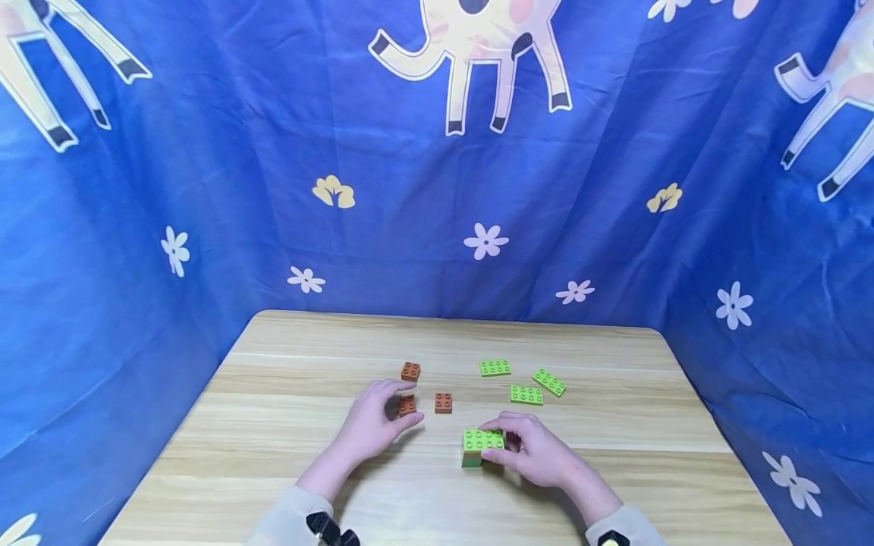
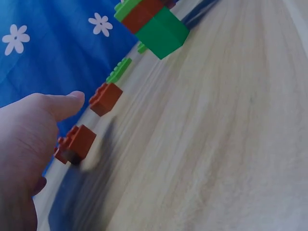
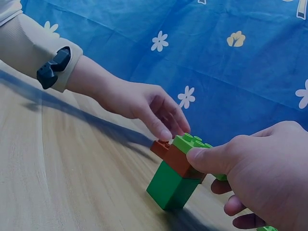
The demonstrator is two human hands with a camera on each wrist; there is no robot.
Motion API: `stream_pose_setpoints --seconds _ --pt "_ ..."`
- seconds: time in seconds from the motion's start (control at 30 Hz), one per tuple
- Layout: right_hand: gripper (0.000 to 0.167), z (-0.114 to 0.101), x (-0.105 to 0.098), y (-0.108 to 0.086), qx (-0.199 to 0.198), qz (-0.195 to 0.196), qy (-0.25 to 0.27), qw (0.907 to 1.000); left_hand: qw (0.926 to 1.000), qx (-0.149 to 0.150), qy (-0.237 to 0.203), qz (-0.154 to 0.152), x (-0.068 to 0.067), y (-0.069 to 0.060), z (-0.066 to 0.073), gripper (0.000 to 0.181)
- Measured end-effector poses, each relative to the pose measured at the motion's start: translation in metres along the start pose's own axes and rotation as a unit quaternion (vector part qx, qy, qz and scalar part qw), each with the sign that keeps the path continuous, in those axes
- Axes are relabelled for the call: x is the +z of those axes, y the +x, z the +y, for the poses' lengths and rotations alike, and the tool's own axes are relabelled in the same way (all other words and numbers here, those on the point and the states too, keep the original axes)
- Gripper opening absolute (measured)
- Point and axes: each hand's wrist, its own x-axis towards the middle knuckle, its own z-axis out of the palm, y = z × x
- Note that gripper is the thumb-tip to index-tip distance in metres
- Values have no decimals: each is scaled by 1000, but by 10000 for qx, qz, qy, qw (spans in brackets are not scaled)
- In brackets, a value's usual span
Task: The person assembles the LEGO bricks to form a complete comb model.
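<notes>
My right hand (image 1: 539, 453) (image 3: 269, 166) pinches the upper part of a brick stack (image 1: 472, 459) (image 2: 162, 33) (image 3: 171, 186): dark green at the bottom, reddish-brown in the middle, lime green on top. Over a reddish-brown brick (image 1: 407, 406) left of the stack is my left hand (image 1: 371, 425) (image 2: 24, 132) (image 3: 137, 102), thumb and fingers apart on either side of it; whether they touch it I cannot tell. Two more reddish-brown bricks lie close by, one behind (image 1: 410, 371) and one to the right (image 1: 443, 403).
Behind the stack, toward the right, lie three flat lime-green bricks (image 1: 495, 368) (image 1: 549, 382) (image 1: 526, 395). The wooden table (image 1: 273, 425) meets a blue patterned curtain (image 1: 410, 258) at its back and sides.
</notes>
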Motion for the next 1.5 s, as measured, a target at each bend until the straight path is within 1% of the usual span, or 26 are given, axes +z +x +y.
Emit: stream_pose_setpoints --seconds 0.27,0.4,0.6,0.77,0.87,1.0,1.1,1.27,1.5 --pt "34 -1 -1 0 78 -41 -21 10000 9993 58 373 -22 2 2 -8 64" --pt "35 -1 -1 0 79 -44 -38 10000 9985 35 545 -45 4 3 -13 62" --pt "36 0 2 -2 118 -47 -5 9999 9980 31 628 -99 6 1 -16 59" --pt "36 1 4 -3 133 -64 70 9999 9981 29 603 -129 7 -1 -17 56" --pt "36 0 4 -3 86 -67 34 9999 9982 -27 586 -119 7 -1 -17 53" --pt "35 0 2 -2 -43 3 -23 10000 9983 -51 562 -120 8 2 -18 50" --pt "33 1 0 -1 -173 64 -23 9998 9986 -3 515 -89 8 6 -17 49" --pt "32 2 2 -1 -296 80 -45 9995 9994 -47 312 -109 6 5 -14 49" --pt "33 1 -2 -1 -249 36 -20 9997 9997 -180 -132 -73 3 7 -2 47"
